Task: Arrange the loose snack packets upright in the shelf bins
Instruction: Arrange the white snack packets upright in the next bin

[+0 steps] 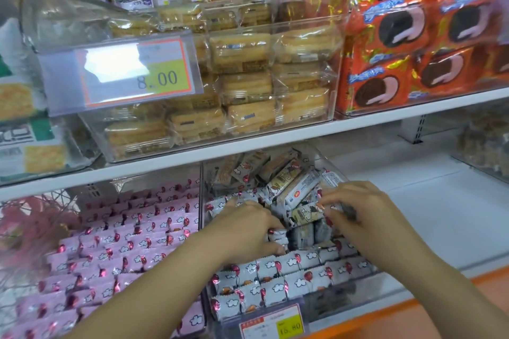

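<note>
- hands work inside a clear bin [366, 308] on the lower shelf [440, 217], which holds white snack packets [275, 275] printed with clouds and red balloons.
- the left hand [248, 228] lies palm down over the middle of the bin, fingers curled and pressed against the upright packets; its fingertips touch a packet edge, but whether it grips one i cannot tell.
- the right hand [358, 212] reaches in from the right, fingers bent and pinching a loose packet [305, 213] lying on its side.
- front rows of the white packets stand upright in neat lines; behind the hands a loose heap [278, 176] lies tilted and jumbled at the back of the bin.
- just left, a neighbouring bin holds pink packets [137, 234] in tidy upright rows.
- a yellow price tag [275, 325] sits on the bin's front.
- the upper shelf carries clear bins of golden pastry packs [248, 77] and orange cookie packs [399, 44].
</note>
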The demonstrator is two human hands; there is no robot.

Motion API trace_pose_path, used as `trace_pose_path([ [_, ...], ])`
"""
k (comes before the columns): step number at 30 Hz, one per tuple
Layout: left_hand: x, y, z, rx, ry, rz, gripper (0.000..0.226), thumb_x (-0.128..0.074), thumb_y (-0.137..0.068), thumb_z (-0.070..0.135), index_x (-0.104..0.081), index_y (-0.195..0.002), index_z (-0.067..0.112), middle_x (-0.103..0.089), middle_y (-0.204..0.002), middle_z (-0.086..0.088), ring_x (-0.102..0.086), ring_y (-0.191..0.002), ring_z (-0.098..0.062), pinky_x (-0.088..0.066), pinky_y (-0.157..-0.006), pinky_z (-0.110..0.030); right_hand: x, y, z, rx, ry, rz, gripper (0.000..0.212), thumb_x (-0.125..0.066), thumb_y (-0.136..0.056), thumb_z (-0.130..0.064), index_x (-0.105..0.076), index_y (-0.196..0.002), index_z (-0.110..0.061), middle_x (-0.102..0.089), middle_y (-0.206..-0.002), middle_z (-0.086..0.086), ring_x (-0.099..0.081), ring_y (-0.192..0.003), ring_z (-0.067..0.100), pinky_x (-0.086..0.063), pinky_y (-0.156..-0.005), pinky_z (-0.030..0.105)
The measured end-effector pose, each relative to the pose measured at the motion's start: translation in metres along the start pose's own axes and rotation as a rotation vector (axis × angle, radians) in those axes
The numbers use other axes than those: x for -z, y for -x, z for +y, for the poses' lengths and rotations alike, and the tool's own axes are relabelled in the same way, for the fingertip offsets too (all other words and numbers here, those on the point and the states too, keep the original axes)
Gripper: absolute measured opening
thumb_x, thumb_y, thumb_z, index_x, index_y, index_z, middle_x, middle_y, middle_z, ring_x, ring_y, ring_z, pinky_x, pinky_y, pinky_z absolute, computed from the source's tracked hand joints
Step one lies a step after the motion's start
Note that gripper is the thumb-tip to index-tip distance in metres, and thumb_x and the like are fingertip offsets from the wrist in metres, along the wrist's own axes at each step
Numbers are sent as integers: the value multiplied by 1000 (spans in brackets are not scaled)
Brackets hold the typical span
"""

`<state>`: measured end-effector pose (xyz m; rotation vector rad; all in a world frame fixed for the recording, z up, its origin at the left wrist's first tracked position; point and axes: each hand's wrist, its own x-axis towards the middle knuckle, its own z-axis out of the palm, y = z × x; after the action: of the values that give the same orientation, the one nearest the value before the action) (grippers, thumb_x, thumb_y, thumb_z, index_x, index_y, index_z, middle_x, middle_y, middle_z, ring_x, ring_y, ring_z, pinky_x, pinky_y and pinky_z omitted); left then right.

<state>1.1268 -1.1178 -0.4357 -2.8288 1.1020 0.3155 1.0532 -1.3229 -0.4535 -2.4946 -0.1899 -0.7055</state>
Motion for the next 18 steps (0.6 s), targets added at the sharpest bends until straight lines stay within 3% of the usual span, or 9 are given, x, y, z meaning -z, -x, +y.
trace_pose_path([
  [5, 5, -3, 5, 35, -65, -30, 47, -58, -88, 52, -48, -130, 34, -56, -131, 4, -40, -130, -17, -13, -116, -51, 0, 5, 9, -68, 17, -88, 23, -74, -80, -20, -74, -102, -26, -65, -111, -15, -50, -113, 10, -36, -105, 37],
  [9, 16, -12, 13, 39, -129, -86, 52, -60, -87, 51, -47, -132, 30, -57, -129, 0, -44, -126, -22, -12, -113, -52, 1, 8, 10, -52, 12, -73, 23, -75, -78, -14, -75, -100, -24, -65, -107, -15, -51, -108, 9, -38, -104, 39],
  [11, 20, -11, 12, 23, -107, -108, 55, -60, -86, 54, -47, -134, 29, -56, -130, 2, -47, -124, -21, -18, -112, -49, 3, 8, 9, -43, -5, -45, 23, -74, -79, -12, -75, -98, -23, -63, -102, -19, -47, -102, 3, -38, -102, 31],
  [14, 26, -7, 5, 30, 70, -76, 54, -56, -87, 57, -51, -133, 30, -54, -134, 9, -51, -120, -15, -37, -105, -36, 11, 4, 11, -86, -47, 41, 21, -70, -82, -11, -74, -99, -24, -59, -97, -22, -47, -99, 2, -30, -91, 6],
  [18, 32, -9, 13, 21, 150, 209, 43, -57, -89, 50, -52, -129, 35, -54, -131, 14, -53, -112, -7, -45, -97, -30, 16, 2, 15, -171, -116, 113, 22, -66, -84, -6, -73, -98, -22, -57, -93, -21, -48, -98, 4, -29, -80, -1],
])
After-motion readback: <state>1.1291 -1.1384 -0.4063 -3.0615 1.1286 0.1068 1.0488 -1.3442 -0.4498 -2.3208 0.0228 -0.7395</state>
